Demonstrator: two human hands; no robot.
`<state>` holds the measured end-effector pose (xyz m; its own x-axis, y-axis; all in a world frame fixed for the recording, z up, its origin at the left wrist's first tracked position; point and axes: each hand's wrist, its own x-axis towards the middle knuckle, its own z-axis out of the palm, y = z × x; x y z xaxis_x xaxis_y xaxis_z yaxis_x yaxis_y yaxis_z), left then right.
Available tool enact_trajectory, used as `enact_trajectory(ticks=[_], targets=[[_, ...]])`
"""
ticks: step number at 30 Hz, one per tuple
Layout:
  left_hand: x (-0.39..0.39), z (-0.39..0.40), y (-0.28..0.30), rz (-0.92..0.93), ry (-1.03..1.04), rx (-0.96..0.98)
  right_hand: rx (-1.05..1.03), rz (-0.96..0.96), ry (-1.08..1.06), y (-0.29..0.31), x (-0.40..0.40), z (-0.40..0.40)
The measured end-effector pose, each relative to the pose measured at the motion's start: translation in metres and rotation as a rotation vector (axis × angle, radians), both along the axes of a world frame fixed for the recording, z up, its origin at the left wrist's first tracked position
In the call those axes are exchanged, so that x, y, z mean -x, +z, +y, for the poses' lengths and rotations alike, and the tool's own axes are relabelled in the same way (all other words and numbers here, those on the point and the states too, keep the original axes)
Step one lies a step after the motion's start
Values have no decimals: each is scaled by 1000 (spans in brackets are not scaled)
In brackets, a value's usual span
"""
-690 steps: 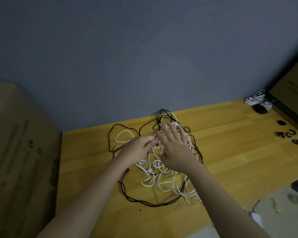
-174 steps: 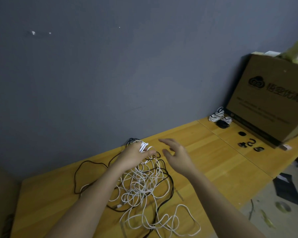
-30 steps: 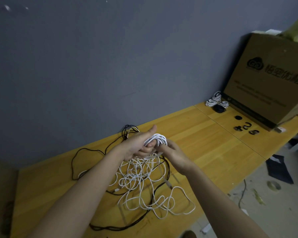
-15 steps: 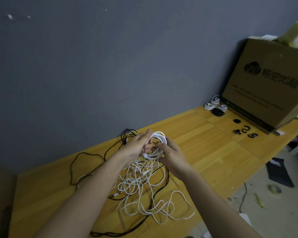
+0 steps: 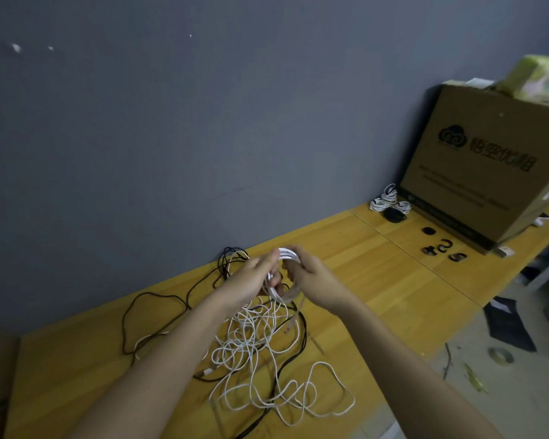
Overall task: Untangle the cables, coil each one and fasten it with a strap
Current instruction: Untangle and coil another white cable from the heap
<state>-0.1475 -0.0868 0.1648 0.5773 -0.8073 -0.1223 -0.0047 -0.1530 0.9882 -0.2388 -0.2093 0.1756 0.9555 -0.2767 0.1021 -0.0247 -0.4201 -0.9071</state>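
A small white cable coil (image 5: 286, 254) is held above the wooden table (image 5: 374, 280). My left hand (image 5: 254, 278) grips its left side and my right hand (image 5: 314, 277) grips its right side. From the coil the white cable hangs down into a loose tangle of white cable (image 5: 267, 369) mixed with a black cable (image 5: 159, 299) on the table. Several black straps (image 5: 441, 247) lie at the right, near the box.
A large cardboard box (image 5: 488, 172) stands at the back right against the grey wall. Coiled white cables (image 5: 389, 201) and a dark bundle (image 5: 393, 214) lie beside it. The table's front edge runs at the lower right, with floor litter beyond.
Both hands have kept hold of the white coil. The right hand has shifted over its right side, and the coil looks slightly higher over the table.
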Motion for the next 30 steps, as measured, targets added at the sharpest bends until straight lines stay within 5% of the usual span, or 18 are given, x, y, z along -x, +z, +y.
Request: enact_trajectory(ticks=[9, 16, 30], targets=[[-9, -29, 6, 236, 300, 280, -462, -37, -197, -13, -4, -1], [11, -67, -16, 270, 384, 216, -397, -54, -358, -14, -18, -23], [30, -197, -36, 305, 126, 1, 222, 18, -270, -56, 15, -202]])
